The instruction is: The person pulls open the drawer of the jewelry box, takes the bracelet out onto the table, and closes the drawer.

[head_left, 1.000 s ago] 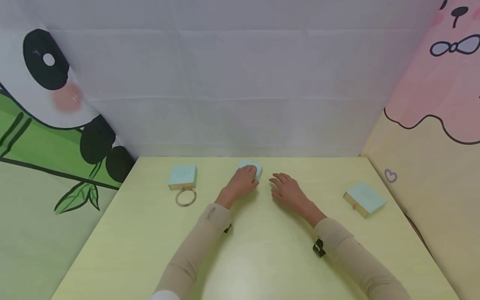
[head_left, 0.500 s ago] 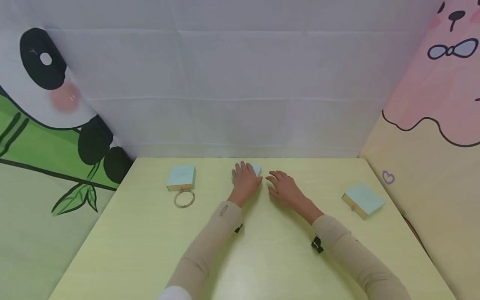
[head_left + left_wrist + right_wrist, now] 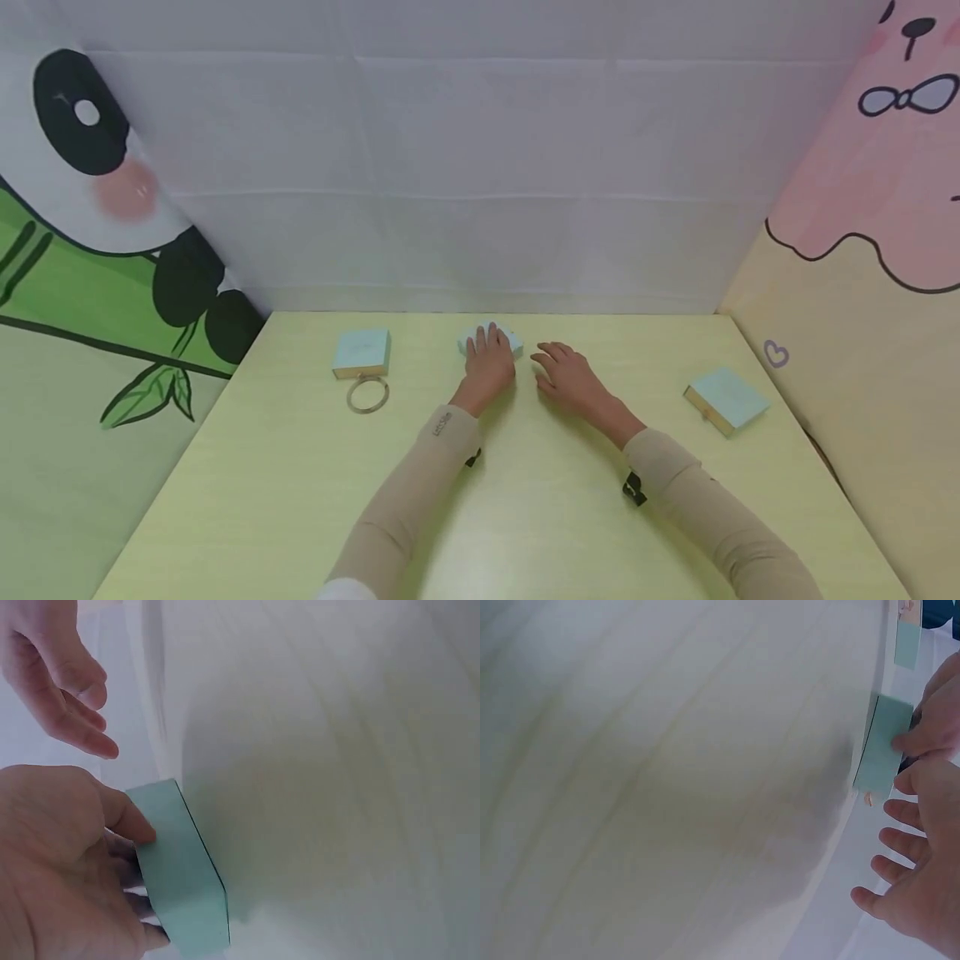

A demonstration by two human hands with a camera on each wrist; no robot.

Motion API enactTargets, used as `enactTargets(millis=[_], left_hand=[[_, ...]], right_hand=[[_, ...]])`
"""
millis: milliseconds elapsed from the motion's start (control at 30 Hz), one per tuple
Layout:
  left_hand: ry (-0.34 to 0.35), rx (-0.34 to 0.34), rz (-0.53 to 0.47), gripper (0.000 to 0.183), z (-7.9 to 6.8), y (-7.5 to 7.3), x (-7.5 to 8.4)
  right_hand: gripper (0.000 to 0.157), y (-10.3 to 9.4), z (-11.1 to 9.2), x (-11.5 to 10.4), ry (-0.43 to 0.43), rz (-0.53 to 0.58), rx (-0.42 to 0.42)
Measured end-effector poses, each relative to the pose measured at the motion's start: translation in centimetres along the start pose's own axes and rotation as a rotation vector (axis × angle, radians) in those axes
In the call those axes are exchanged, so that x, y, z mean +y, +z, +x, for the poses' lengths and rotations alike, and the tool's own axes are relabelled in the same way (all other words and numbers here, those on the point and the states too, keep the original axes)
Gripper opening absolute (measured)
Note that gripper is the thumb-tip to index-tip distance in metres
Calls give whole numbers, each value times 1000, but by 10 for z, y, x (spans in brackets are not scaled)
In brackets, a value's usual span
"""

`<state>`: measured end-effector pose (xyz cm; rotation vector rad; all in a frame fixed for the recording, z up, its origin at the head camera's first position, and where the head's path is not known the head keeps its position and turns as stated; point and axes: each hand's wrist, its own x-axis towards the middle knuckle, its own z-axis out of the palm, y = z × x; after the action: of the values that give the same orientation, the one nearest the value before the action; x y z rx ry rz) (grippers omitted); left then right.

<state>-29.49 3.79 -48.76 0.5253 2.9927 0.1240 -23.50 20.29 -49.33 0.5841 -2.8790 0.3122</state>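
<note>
Left hand (image 3: 489, 367): I see it over the middle box (image 3: 184, 877), thumb set against one side and the other fingers reaching over the top, so I read it as holding that box.
Middle box: directly under the left hand's fingers, on the pale yellow table (image 3: 480, 517); it is light blue-green, and my head view loses much of its top behind the fingers.
Right hand (image 3: 572, 379): fingers relaxed, spread and slightly bent, with nothing in the grip. My head view shows a small gap between its fingertips and the middle box; in the right wrist view its thumb comes so close that I cannot tell whether it touches.
Left box (image 3: 362, 352): well apart to the left of the left hand, blue on top, tan on the near side.
Ring (image 3: 367, 394): left of the left hand, at the left box's near side; I cannot tell if they touch.
Right box (image 3: 726, 402): well apart to the right of the right hand, lying at an angle, a tan side showing.
Left sleeve (image 3: 412, 483): beige, behind the left hand, dark lettering by the cuff.
Right sleeve (image 3: 712, 512): beige, behind the right hand, a small black piece (image 3: 635, 489) under its cuff.
White cloth (image 3: 480, 167): upright beyond both hands.
</note>
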Motion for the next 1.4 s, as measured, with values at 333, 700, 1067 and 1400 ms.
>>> enactTargets(millis=[333,700,1067,1400], left_hand=[[211,7,36,47,-5,0,-24],[241,46,122,50,-3,1,-34],[363,29,112,55,5,2,-55],[354,9,144,62,2,2,-53]], right_hand=[[39,-4,5,-3,7,28,-14],[42,6,36,-2,132,215,-98],[24,15,74,-12,235,295,-83],[18,18,84,-9,286,239,-74]])
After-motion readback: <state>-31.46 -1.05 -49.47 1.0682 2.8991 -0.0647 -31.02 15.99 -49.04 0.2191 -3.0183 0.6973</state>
